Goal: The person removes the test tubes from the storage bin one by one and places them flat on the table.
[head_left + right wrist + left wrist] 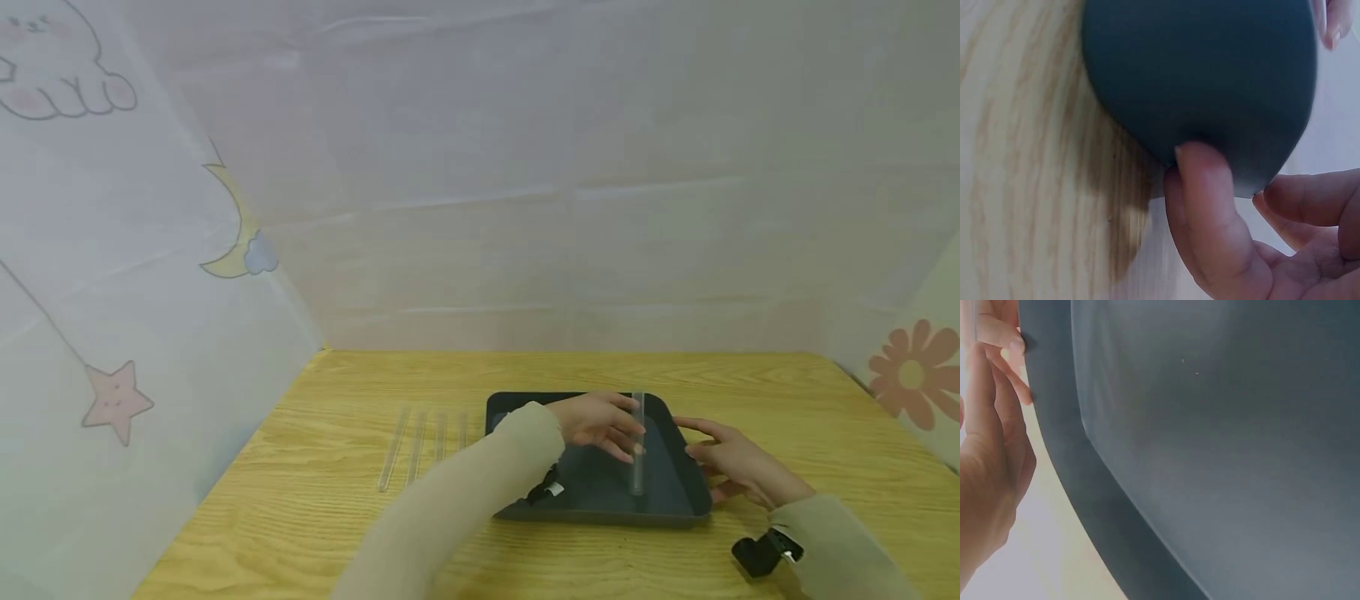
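My left hand [603,425] reaches over the dark grey tray [592,510] and pinches a clear test tube [637,467] near its upper half. The tube stands nearly upright over the tray's right side, rounded end down. In the left wrist view, part of the left hand [988,462] shows beside the tray rim [1054,425]. My right hand [738,467] rests against the tray's right side from outside. In the right wrist view, a fingertip [1204,162] presses the tray's outer wall [1210,75], and other fingers touch its rim.
Several clear tubes [393,450] lie side by side on the wooden table [315,467], left of the tray; the left sleeve [465,492] partly covers them. Behind the table hangs a pale cloth [562,208].
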`<state>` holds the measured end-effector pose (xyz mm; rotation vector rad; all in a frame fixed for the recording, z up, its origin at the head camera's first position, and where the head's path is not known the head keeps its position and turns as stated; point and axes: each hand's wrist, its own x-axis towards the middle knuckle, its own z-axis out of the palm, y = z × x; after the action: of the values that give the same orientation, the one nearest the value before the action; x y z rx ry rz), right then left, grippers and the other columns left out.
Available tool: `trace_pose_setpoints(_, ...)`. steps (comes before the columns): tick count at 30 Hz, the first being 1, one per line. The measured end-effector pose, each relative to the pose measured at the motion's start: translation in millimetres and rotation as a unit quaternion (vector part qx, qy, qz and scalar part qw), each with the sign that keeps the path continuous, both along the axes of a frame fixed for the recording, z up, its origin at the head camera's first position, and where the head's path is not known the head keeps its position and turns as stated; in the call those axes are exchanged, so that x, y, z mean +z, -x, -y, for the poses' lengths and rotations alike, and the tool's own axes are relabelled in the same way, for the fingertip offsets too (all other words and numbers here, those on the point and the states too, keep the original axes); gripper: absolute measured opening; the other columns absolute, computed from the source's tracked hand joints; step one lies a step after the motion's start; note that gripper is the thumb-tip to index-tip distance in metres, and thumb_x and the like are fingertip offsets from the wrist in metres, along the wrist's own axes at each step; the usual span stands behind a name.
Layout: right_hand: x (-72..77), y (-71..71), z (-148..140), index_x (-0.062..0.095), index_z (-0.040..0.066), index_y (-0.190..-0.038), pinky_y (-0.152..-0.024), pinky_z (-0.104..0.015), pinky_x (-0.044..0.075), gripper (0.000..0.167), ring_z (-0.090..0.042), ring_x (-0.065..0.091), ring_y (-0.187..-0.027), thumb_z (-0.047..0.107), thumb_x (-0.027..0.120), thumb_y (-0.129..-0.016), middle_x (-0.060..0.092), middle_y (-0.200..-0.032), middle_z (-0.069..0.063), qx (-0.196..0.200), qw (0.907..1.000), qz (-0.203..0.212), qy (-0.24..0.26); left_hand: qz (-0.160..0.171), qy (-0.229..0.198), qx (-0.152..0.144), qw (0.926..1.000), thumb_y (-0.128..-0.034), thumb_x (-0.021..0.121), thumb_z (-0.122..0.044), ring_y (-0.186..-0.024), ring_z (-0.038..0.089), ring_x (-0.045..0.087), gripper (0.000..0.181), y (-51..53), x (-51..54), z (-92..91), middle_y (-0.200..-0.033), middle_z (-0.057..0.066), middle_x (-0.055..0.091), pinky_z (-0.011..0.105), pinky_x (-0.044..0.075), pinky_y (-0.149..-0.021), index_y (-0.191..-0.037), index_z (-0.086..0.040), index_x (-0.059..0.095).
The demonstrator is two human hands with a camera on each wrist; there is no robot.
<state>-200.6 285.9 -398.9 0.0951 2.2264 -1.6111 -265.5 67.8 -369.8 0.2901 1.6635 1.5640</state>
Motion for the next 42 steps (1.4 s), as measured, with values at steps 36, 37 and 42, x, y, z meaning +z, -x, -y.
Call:
trace_pose_setpoints(36,-1.1,-0.5,-6,0.008,-0.002,-0.154,-0.060,-0.046,0.058,0.061,-0.031,0.068,-0.082,0.003,0.041,-0.103,0.062,-0.110,-0.019,0.007,1.0000,-0.001,-0.002,-0.039,-0.035,0.031,0.9981,-0.0968,0.054,0.001,-0.081,0.022,0.064,0.061,-16.9,30.1,75.9,-0.120,0.024,0.056,0.046,0.056,-0.084,-0.152,-0.005,0.028)
trace_pose_setpoints(37,-0.9,-0.8,-7,0.006,-0.003,-0.153,-0.060,-0.046,0.058,0.062,-0.031,0.068,-0.082,0.003,0.041,-0.103,0.063,-0.109,-0.018,0.013,0.9999,-0.004,-0.003,-0.042,-0.035,0.032,0.9980,-0.0968,0.054,0.001,-0.081,0.022,0.064,0.061,-16.9,30.5,77.1,-0.120,0.023,0.056,0.046,0.057,-0.084,-0.152,-0.005,0.028)
trace_pose_setpoints(42,0.0,-0.2,-6,0.008,-0.002,-0.154,-0.060,-0.047,0.058,0.061,-0.032,0.068,-0.082,0.004,0.041,-0.103,0.064,-0.107,-0.016,0.009,1.0000,-0.002,0.001,-0.044,-0.035,0.031,0.9979,-0.0963,0.054,0.002,-0.079,0.022,0.065,0.062,-17.5,29.6,82.0,-0.127,0.027,0.051,0.047,0.057,-0.083,-0.152,-0.005,0.029)
